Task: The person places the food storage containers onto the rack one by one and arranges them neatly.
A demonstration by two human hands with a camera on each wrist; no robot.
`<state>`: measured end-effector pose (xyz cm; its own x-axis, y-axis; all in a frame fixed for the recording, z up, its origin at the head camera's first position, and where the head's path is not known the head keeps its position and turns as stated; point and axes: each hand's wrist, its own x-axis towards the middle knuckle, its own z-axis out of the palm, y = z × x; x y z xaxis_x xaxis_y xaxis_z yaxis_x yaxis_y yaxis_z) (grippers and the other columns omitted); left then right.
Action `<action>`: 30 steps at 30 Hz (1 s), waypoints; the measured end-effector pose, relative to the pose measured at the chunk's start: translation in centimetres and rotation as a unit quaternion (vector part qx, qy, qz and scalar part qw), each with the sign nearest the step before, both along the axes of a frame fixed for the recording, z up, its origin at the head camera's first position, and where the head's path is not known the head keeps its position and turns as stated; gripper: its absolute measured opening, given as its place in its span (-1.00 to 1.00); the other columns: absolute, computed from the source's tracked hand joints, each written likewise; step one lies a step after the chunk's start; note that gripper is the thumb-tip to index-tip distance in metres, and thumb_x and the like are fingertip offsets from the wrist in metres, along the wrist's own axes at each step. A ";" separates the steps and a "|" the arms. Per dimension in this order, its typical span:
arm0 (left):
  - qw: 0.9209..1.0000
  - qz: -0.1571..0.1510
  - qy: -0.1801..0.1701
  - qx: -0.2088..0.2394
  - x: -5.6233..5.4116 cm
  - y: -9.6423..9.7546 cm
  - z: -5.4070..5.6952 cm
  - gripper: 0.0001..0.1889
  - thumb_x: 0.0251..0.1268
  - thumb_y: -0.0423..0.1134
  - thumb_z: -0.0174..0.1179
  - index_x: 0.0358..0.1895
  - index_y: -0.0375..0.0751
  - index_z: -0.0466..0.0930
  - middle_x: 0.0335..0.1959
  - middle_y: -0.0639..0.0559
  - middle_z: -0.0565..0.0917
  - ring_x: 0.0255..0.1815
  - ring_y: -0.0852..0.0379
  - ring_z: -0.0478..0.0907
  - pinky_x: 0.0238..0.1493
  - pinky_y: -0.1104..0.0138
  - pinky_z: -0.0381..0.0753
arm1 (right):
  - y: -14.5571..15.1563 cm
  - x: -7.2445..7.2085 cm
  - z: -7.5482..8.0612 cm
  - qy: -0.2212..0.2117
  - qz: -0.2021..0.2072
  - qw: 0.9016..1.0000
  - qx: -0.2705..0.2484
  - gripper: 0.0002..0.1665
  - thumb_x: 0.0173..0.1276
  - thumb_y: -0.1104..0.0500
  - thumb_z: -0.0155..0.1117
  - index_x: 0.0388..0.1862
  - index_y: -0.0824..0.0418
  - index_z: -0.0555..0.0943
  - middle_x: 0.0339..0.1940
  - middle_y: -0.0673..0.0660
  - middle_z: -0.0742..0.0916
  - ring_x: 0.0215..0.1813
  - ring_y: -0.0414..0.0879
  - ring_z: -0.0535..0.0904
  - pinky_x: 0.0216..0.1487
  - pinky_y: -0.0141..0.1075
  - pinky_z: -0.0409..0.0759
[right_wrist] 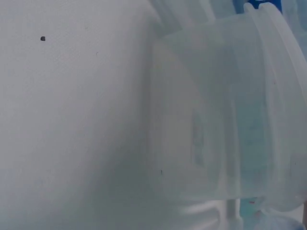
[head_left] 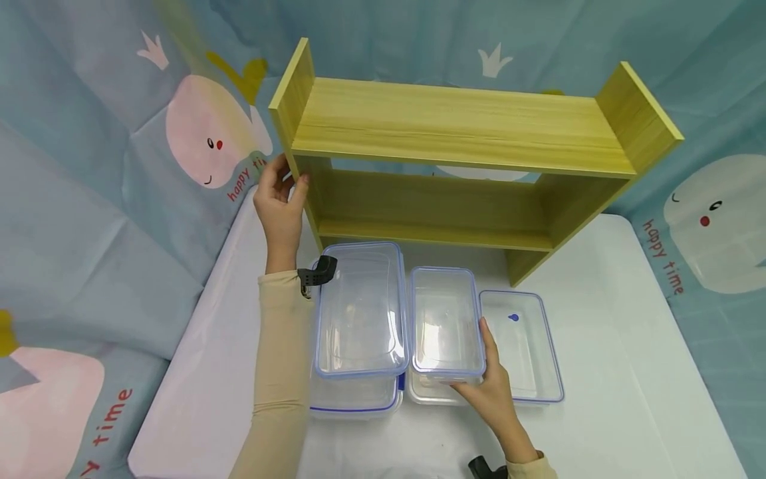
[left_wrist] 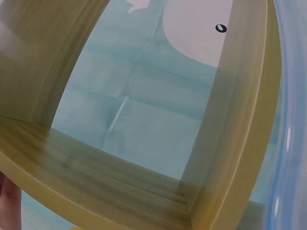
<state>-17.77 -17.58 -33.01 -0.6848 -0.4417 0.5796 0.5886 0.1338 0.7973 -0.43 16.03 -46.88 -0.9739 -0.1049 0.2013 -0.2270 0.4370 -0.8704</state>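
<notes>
My left hand [head_left: 281, 203] grips the left side panel of a light wooden shelf [head_left: 461, 126], with the thumb at its front edge and the other fingers around the outside. In the left wrist view, part of a finger [left_wrist: 9, 203] shows beside the panel. My right hand [head_left: 493, 392] holds a small clear plastic box [head_left: 445, 319] with a blue rim, fingers along its right side and thumb at its near end. Another low clear box [head_left: 433, 392] lies beneath it. Close up, a translucent box wall [right_wrist: 206, 120] fills much of the right wrist view.
Left of the small box, a larger clear box [head_left: 362, 313] sits on another blue-rimmed box [head_left: 353, 399]. An open clear box [head_left: 526, 352] stands on the right. All are on a white-covered table [head_left: 622, 372], with a patterned blue curtain [head_left: 383, 40] behind the shelf.
</notes>
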 end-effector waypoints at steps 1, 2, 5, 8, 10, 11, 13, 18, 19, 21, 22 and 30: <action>1.000 0.001 -0.002 0.000 0.0 0.0 0.0 -0.64 0.18 -0.54 0.18 0.08 -0.53 0.47 -0.01 -0.19 0.57 0.05 0.03 0.50 0.11 0.23 0.50 | 0.0 0.0 0.0 0.002 0.000 1.000 -0.001 0.38 -0.22 0.39 0.60 0.52 0.18 -0.04 0.41 0.38 0.27 0.29 0.28 0.30 0.23 -0.29 0.36; 1.000 0.002 -0.002 -0.001 0.0 0.0 0.0 -0.64 0.19 -0.53 0.18 0.08 -0.53 0.47 -0.01 -0.19 0.57 0.04 0.03 0.50 0.11 0.23 0.50 | 0.0 0.0 0.0 0.004 0.001 1.000 -0.004 0.38 -0.22 0.40 0.59 0.53 0.17 -0.04 0.42 0.36 0.26 0.30 0.22 0.29 0.22 -0.42 0.31; 1.000 0.005 -0.005 0.000 0.1 0.0 0.1 -0.65 0.20 -0.53 0.18 0.07 -0.53 0.48 -0.02 -0.19 0.57 0.04 0.04 0.51 0.12 0.24 0.50 | 0.0 -0.1 0.0 0.019 0.010 1.000 -0.016 0.37 -0.23 0.44 0.57 0.52 0.19 -0.03 0.42 0.38 0.25 0.35 -0.07 0.23 0.20 -0.64 0.17; 1.000 0.008 -0.009 0.005 0.1 0.0 0.1 -0.66 0.20 -0.52 0.18 0.07 -0.52 0.48 -0.02 -0.18 0.57 0.03 0.03 0.51 0.13 0.24 0.50 | 0.0 -0.3 0.1 0.037 0.019 0.999 -0.025 0.36 -0.23 0.46 0.56 0.52 0.24 -0.02 0.41 0.41 0.24 0.34 -0.35 0.16 0.22 -0.64 0.16; 1.000 0.008 -0.010 0.005 0.1 -0.1 0.1 -0.66 0.21 -0.52 0.17 0.07 -0.52 0.48 -0.02 -0.18 0.57 0.04 0.03 0.50 0.13 0.24 0.49 | 0.1 -0.4 0.2 0.043 0.023 0.998 -0.029 0.36 -0.24 0.47 0.56 0.51 0.26 -0.03 0.40 0.44 0.23 0.33 -0.43 0.13 0.22 -0.64 0.17; 1.000 0.008 -0.011 0.003 0.1 -0.1 0.1 -0.66 0.21 -0.51 0.18 0.07 -0.52 0.48 -0.02 -0.18 0.57 0.04 0.03 0.50 0.13 0.24 0.49 | 0.1 -0.5 0.3 0.044 0.024 0.998 -0.032 0.36 -0.24 0.49 0.55 0.51 0.28 -0.03 0.40 0.45 0.22 0.33 -0.44 0.13 0.22 -0.64 0.17; 1.000 0.011 -0.015 -0.005 0.2 -0.1 0.1 -0.66 0.21 -0.51 0.18 0.06 -0.52 0.48 -0.02 -0.18 0.57 0.03 0.04 0.51 0.13 0.25 0.50 | 0.3 -0.6 0.3 0.046 0.023 0.998 -0.033 0.36 -0.25 0.50 0.55 0.51 0.30 -0.04 0.40 0.47 0.22 0.33 -0.45 0.11 0.21 -0.66 0.17; 0.999 0.026 -0.021 -0.039 0.3 0.0 0.0 -0.68 0.20 -0.52 0.19 0.03 -0.55 0.49 -0.05 -0.21 0.58 0.01 0.04 0.54 0.10 0.27 0.52 | 0.4 -0.6 0.8 0.056 0.024 0.997 -0.046 0.35 -0.23 0.55 0.50 0.51 0.30 -0.07 0.41 0.47 0.19 0.36 -0.44 0.11 0.23 -0.64 0.17; 0.998 0.028 -0.021 -0.043 0.3 0.1 0.0 -0.68 0.19 -0.52 0.20 0.02 -0.56 0.49 -0.05 -0.21 0.58 0.01 0.02 0.54 0.09 0.27 0.53 | 0.4 -0.7 0.9 0.058 0.024 0.997 -0.048 0.35 -0.22 0.56 0.49 0.51 0.29 -0.07 0.41 0.47 0.19 0.36 -0.43 0.12 0.23 -0.63 0.17; 0.998 0.031 -0.023 -0.047 0.3 0.1 0.0 -0.68 0.19 -0.51 0.20 0.01 -0.57 0.49 -0.06 -0.20 0.59 0.01 0.01 0.55 0.09 0.27 0.53 | 0.4 -0.8 1.2 0.066 0.022 0.996 -0.049 0.34 -0.22 0.58 0.48 0.51 0.29 -0.06 0.41 0.46 0.19 0.36 -0.41 0.13 0.24 -0.62 0.18; 0.998 0.032 -0.024 -0.047 0.3 0.1 0.0 -0.69 0.18 -0.51 0.21 0.00 -0.57 0.50 -0.07 -0.18 0.59 0.00 0.00 0.55 0.09 0.27 0.53 | 0.4 -0.8 1.3 0.068 0.021 0.996 -0.050 0.34 -0.21 0.58 0.47 0.51 0.28 -0.06 0.41 0.46 0.19 0.37 -0.41 0.14 0.24 -0.61 0.19; 0.998 0.038 -0.014 -0.056 0.3 -0.2 -0.1 -0.70 0.16 -0.50 0.24 -0.03 -0.57 0.51 -0.12 -0.12 0.61 -0.06 0.00 0.58 0.05 0.27 0.56 | 0.4 -1.2 2.3 0.101 0.030 0.992 -0.066 0.34 -0.26 0.66 0.41 0.50 0.34 -0.07 0.38 0.49 0.21 0.35 -0.36 0.22 0.22 -0.57 0.27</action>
